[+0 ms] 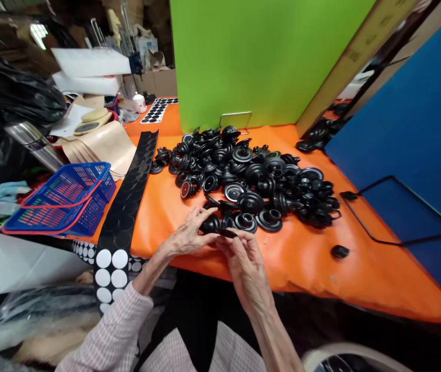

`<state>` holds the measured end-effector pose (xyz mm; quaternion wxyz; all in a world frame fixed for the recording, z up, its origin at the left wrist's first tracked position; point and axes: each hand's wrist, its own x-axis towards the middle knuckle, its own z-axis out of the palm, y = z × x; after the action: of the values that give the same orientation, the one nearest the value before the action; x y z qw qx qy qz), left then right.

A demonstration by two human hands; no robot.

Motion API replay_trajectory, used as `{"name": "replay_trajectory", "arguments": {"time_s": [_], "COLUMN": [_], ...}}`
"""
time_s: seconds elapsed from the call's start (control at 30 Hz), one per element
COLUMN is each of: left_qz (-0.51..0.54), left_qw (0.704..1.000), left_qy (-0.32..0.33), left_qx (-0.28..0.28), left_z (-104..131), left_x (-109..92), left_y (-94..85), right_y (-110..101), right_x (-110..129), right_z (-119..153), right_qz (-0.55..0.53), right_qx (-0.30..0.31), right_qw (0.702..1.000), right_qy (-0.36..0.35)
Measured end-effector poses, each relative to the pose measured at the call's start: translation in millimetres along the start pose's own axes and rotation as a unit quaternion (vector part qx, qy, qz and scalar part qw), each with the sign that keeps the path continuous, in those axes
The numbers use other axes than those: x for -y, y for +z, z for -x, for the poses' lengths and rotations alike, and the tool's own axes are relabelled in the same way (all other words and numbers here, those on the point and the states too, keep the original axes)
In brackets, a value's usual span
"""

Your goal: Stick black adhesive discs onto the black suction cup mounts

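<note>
Close to the table's front edge, both hands meet at a thin black disc (227, 233), seen nearly edge-on. My right hand (247, 263) pinches its right side between thumb and fingers. The thumb of my left hand (189, 235) lies against the left end, while the left index finger is raised apart from it. Dark round parts show between those two fingers; whether they belong to the held piece or the pile is unclear. Just beyond is a heap of black round parts (239, 170) with flanged bases and stepped knobs, some with pale rings underneath.
An orange cover (301, 263) lies over the table. To the left are a black strip of round cut-outs (123, 206), a blue basket (65, 188) and a steel flask (36, 147). A green panel (251, 62) stands behind, a blue panel (410, 129) at right. One loose black part (340, 251) lies apart.
</note>
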<state>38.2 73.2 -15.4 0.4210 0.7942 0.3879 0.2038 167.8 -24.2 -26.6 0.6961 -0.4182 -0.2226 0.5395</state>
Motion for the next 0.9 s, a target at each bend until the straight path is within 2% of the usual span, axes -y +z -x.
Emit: {"name": "replay_trajectory", "arguments": {"time_s": [0.1,0.23,0.3,0.37,0.43,0.5,0.57,0.63,0.7,0.77,0.8,0.83,0.9], "left_qz": [-0.042,0.020,0.002,-0.073,-0.122,-0.118,-0.105,-0.112,-0.110,-0.048,0.019,0.099,0.260], "left_qw": [0.995,0.974,0.967,0.965,0.965,0.968,0.964,0.955,0.957,0.967,0.969,0.962,0.926], "left_qy": [-0.041,-0.150,-0.147,-0.086,-0.025,-0.008,-0.035,-0.088,-0.142,-0.177,-0.189,-0.199,-0.215], "left_qx": [-0.081,-0.169,-0.209,-0.235,-0.229,-0.223,-0.242,-0.259,-0.226,-0.176,-0.160,-0.156,-0.170], "left_z": [4,24,34,43,52,59,65,68,69,69,69,69,70], "left_x": [3,7,10,13,17,20,23,23,20,16,13,11,5], "left_y": [0.4,-11.2,-18.0,-21.9,-22.2,-20.5,-19.3,-19.9,-21.2,-21.6,-21.1,-20.1,-17.6], "right_y": [-2,-10,-15,-17,-18,-18,-18,-18,-16,-14,-12,-10,-5], "right_x": [-2,0,1,2,2,0,-3,-7,-8,-7,-5,-2,4], "right_z": [-14,-25,-25,-22,-17,-12,-7,-4,-3,-1,0,0,2], "right_qz": [-0.083,-0.119,-0.101,-0.051,0.042,0.155,0.256,0.323,0.347,0.335,0.322,0.307,0.267], "right_qx": [-0.010,-0.021,-0.021,-0.018,-0.002,0.022,0.036,0.050,0.066,0.066,0.061,0.055,0.055], "right_qw": [0.996,0.991,0.993,0.997,0.998,0.987,0.966,0.945,0.934,0.938,0.944,0.950,0.962], "right_qy": [0.026,0.061,0.063,0.055,0.045,0.032,0.005,-0.031,-0.056,-0.059,-0.049,-0.032,0.015]}}
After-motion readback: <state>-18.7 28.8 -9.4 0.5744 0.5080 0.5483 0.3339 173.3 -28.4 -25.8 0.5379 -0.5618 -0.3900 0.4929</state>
